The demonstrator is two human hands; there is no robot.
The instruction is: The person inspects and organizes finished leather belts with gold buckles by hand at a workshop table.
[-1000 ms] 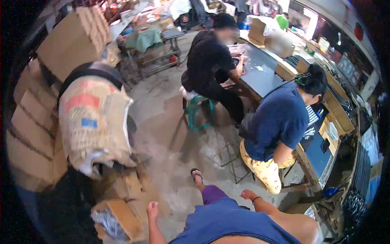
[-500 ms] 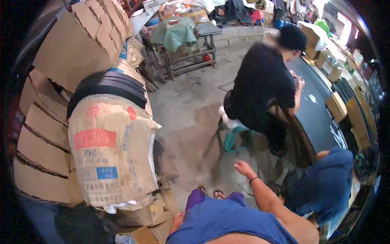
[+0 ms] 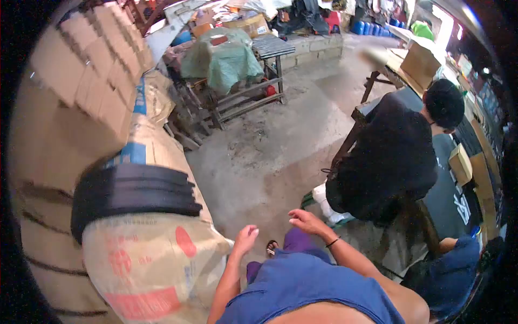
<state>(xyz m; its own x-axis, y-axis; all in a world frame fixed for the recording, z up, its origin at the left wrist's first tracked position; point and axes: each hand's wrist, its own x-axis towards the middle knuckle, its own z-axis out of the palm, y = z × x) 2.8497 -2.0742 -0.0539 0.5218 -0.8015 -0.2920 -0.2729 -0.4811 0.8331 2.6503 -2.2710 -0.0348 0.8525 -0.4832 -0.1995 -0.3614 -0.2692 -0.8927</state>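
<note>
My left hand [image 3: 246, 238] is raised in front of my left hip, fingers loosely bent and apart, with nothing in it. The near edge of a printed PVC sack [image 3: 156, 259] lies beside it. Several black curved strips [image 3: 137, 191] are stacked on top of that sack. My right hand [image 3: 306, 222], with a dark band on the wrist, hovers over my purple-clad leg. Its fingers are slightly curled and apart, and it is empty.
Stacked flat cardboard [image 3: 70, 108] lines the left side. Ahead stands a wooden table [image 3: 248, 108] under a green sheet [image 3: 221, 59]. A seated person in black [image 3: 383, 156] works at a dark-topped bench [image 3: 450, 189] on the right. Another person in blue [image 3: 448, 275] is close at lower right.
I have moved forward, so the sack and strips appear nearer and lower. My left hand has risen from my side, and my right hand has come inward. The person in black appears farther right.
</note>
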